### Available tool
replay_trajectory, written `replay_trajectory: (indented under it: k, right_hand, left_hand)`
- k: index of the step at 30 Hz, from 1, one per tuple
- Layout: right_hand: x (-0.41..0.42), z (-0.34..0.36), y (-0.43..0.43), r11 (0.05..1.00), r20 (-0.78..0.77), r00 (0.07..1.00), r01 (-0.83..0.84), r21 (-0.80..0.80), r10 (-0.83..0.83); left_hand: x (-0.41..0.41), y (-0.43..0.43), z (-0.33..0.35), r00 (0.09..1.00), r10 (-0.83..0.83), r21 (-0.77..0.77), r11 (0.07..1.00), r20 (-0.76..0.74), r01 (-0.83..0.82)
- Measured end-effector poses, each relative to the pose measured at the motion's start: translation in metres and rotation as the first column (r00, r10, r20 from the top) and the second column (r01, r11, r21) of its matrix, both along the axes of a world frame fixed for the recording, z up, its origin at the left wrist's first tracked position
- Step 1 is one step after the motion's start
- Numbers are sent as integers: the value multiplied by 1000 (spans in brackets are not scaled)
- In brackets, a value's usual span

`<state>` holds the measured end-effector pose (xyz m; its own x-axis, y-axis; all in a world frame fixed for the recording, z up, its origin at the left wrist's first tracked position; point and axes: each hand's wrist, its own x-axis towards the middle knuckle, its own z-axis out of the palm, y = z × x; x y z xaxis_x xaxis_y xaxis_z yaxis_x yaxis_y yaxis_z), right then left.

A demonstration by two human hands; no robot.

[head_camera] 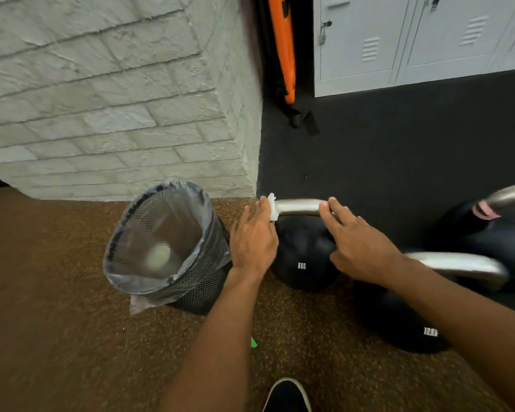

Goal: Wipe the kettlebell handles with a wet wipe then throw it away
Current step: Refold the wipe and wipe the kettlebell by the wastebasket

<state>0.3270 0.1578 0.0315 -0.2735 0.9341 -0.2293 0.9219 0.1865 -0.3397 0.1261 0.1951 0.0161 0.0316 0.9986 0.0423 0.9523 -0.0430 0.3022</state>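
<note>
A black 8 kg kettlebell [302, 251] with a silver handle [298, 206] stands on the floor in the middle. My left hand [253, 237] grips the handle's left end with a white wet wipe [272, 207] wrapped under its fingers. My right hand [357, 239] rests on the handle's right end, fingers laid over it. A second black kettlebell [399, 319] with a silver handle [458, 264] sits under my right forearm. A third kettlebell [494, 230] stands at the far right. A black mesh bin [167, 248] with a clear liner stands left of my left hand.
A white brick wall [116, 99] rises behind the bin. Grey lockers [414, 40] line the back right, with an orange object [284, 49] leaning beside them. My shoe [287, 395] shows at the bottom edge. The floor is brown carpet, then black rubber.
</note>
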Motion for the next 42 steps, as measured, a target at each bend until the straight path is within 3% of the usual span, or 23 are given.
replay_trajectory:
  k: [4, 28, 42]
  right_hand:
    - [0, 1, 0, 1000, -7, 1000, 2, 0, -2]
    - [0, -2, 2, 1000, 9, 1000, -1, -3, 1]
    - [0, -1, 1, 1000, -2, 1000, 1, 6, -1]
  left_hand:
    - [9, -19, -13, 1000, 14, 75, 997, -10, -13]
    - [29, -33, -40, 984, 84, 107, 992, -160, -68]
    - [34, -30, -40, 985, 110, 87, 991, -135, -99]
